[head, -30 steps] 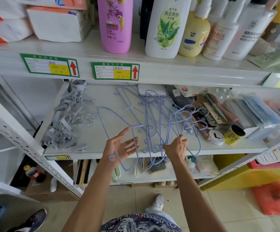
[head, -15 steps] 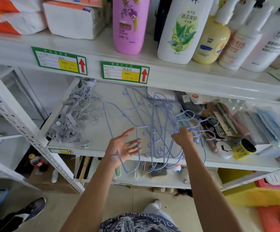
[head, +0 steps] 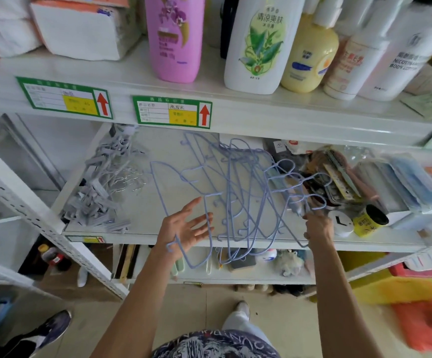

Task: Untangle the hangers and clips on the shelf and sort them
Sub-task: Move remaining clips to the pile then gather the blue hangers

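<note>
Mid-frame, the tangled hangers (head: 236, 161) are pinched by the right hand (head: 318, 228), the left hand (head: 186, 228) held open; one should next be eased free.

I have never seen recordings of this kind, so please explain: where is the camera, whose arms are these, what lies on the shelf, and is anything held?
There is no machine here, so no robot grip: a person works with two bare hands. The picture comes from a camera worn on the head, looking forward and down, so the arms enter from below. On the shelf lies a tangle of thin blue hangers. A grey heap of clips lies to its left and mixed small goods to its right. Higher up stand bottles. The left hand is open, palm up, and one hanger seems looped about it. The right hand pinches the hangers at the tangle's right side.
</note>
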`<state>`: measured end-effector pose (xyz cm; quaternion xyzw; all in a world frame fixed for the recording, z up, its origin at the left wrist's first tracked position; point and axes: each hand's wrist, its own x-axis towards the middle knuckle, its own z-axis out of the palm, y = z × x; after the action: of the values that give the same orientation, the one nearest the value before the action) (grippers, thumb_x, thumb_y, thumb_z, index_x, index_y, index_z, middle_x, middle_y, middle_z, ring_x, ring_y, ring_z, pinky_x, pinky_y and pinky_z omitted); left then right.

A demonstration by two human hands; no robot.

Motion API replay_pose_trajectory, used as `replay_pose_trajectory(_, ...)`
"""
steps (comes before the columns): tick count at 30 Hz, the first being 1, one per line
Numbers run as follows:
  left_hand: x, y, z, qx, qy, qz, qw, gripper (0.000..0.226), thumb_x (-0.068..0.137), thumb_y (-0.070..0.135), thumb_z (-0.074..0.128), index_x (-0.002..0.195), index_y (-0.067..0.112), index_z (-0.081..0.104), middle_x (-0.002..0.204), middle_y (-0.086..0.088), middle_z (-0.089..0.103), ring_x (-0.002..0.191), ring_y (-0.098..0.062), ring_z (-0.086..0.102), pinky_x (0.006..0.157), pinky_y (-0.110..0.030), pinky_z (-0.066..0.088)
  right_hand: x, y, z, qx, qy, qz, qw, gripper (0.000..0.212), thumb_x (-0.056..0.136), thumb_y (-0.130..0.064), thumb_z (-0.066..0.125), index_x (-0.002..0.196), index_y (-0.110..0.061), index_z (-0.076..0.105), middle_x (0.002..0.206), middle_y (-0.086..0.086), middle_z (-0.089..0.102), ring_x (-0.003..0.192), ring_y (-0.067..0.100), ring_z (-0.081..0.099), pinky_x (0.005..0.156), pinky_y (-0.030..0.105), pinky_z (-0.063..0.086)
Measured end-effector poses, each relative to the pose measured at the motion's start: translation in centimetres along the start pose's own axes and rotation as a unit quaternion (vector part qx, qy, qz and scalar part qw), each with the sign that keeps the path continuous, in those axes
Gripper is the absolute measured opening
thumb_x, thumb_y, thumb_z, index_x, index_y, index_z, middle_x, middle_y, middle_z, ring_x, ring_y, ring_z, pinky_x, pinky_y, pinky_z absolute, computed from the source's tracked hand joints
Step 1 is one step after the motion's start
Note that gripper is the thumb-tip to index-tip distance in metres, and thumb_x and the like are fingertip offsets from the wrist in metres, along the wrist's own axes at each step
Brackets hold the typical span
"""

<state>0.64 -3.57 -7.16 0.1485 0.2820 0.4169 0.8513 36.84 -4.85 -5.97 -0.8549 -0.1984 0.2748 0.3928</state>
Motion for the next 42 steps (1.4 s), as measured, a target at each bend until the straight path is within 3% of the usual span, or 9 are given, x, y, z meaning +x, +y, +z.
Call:
replay_pose_trajectory(4, 0.0, 0.2, 0.4, 0.001, -0.011, 0.0, 1.0, 0.081, 0.06, 0.019, 0.08, 0.138, 0.021, 0.057, 0.138, -0.029, 0.044, 0.121, -0.042, 0.052, 0.1, -0.051, 0.047, -1.6, -2.0, -1.3, 0.077, 0.027, -0.03, 0.996, 0.019, 0.094, -0.02, 0.057, 0.088, -0.013, 0.073, 0.057, 0.005, 0.05, 0.043, 0.018, 0.042, 0.042, 0.024, 0.038)
replay_pose_trajectory(8, -0.1, 0.1, 0.8, -0.017, -0.011, 0.002, 1.0, 0.072, 0.069, 0.019, 0.073, 0.139, 0.02, 0.056, 0.134, -0.028, 0.045, 0.117, -0.041, 0.053, 0.095, -0.051, 0.049, -2.4, -4.3, -2.9, 0.097, 0.062, -0.077, 0.99, 0.02, 0.092, -0.02, 0.057, 0.083, -0.015, 0.073, 0.072, 0.009, 0.067, 0.053, 0.022, 0.054, 0.037, 0.019, 0.04)
replay_pose_trajectory(11, 0.2, 0.0, 0.8, -0.03, 0.006, -0.007, 1.0, 0.051, 0.088, 0.017, 0.052, 0.138, 0.02, 0.056, 0.132, -0.028, 0.047, 0.114, -0.04, 0.056, 0.095, -0.051, 0.049, -3.0, -5.5, -4.0, 0.078, 0.093, -0.109, 0.987, 0.019, 0.091, -0.024, 0.055, 0.085, -0.019, 0.072, 0.078, 0.007, 0.07, 0.067, 0.024, 0.067, 0.053, 0.024, 0.051)
replay_pose_trajectory(16, 0.3, -0.1, 0.7, -0.032, 0.011, -0.013, 0.999, 0.048, 0.092, 0.016, 0.048, 0.138, 0.019, 0.057, 0.131, -0.029, 0.049, 0.11, -0.04, 0.058, 0.097, -0.051, 0.047, -3.3, -4.8, -4.5, 0.015, 0.164, -0.127, 0.978, 0.03, 0.093, -0.03, 0.05, 0.099, -0.018, 0.076, 0.085, 0.012, 0.07, 0.078, 0.034, 0.067, 0.076, 0.046, 0.059)
replay_pose_trajectory(25, 0.4, 0.3, -0.4, -0.032, 0.022, -0.025, 0.999, 0.048, 0.091, 0.017, 0.051, 0.139, 0.017, 0.055, 0.141, -0.032, 0.045, 0.114, -0.042, 0.057, 0.097, -0.052, 0.047, -3.4, -2.6, -6.8, 0.093, 0.165, -0.165, 0.968, 0.026, 0.085, -0.028, 0.054, 0.066, -0.037, 0.068, 0.072, 0.005, 0.064, 0.059, 0.03, 0.057, 0.051, 0.046, 0.054)
replay_pose_trajectory(28, 0.3, 0.4, -0.7, -0.031, 0.025, -0.023, 0.999, 0.054, 0.085, 0.016, 0.058, 0.139, 0.015, 0.054, 0.144, -0.032, 0.043, 0.115, -0.043, 0.056, 0.099, -0.053, 0.046, -4.2, -1.8, -7.6, 0.191, 0.128, -0.141, 0.963, 0.023, 0.088, -0.03, 0.056, 0.074, -0.022, 0.073, 0.064, 0.006, 0.051, 0.049, 0.019, 0.037, 0.04, 0.024, 0.032)
replay_pose_trajectory(31, 0.2, 0.4, -0.9, -0.021, 0.026, -0.023, 0.999, 0.057, 0.084, 0.017, 0.061, 0.139, 0.013, 0.053, 0.144, -0.033, 0.042, 0.115, -0.044, 0.056, 0.099, -0.054, 0.047, -4.7, -1.2, -7.4, 0.277, 0.105, -0.08, 0.952, 0.024, 0.096, -0.025, 0.057, 0.076, -0.015, 0.066, 0.057, -0.002, 0.039, 0.043, 0.011, 0.032, 0.037, 0.02, 0.026)
replay_pose_trajectory(38, 0.3, 0.0, -1.0, -0.017, 0.03, -0.024, 0.999, 0.054, 0.086, 0.018, 0.057, 0.14, 0.015, 0.053, 0.142, -0.032, 0.046, 0.118, -0.044, 0.056, 0.098, -0.053, 0.048, -4.9, -1.1, -5.1, 0.262, 0.129, -0.091, 0.952, 0.028, 0.097, -0.029, 0.054, 0.073, -0.019, 0.063, 0.054, -0.002, 0.043, 0.041, 0.013, 0.036, 0.041, 0.02, 0.032)
replay_pose_trajectory(42, 0.2, 0.0, -0.8, -0.017, 0.032, -0.023, 0.999, 0.052, 0.087, 0.019, 0.056, 0.139, 0.016, 0.054, 0.142, -0.032, 0.047, 0.121, -0.045, 0.054, 0.098, -0.054, 0.048, -4.1, -1.0, -5.3, 0.201, 0.171, -0.119, 0.957, 0.029, 0.084, -0.047, 0.051, 0.068, -0.031, 0.068, 0.061, -0.002, 0.054, 0.057, 0.02, 0.051, 0.053, 0.036, 0.047)
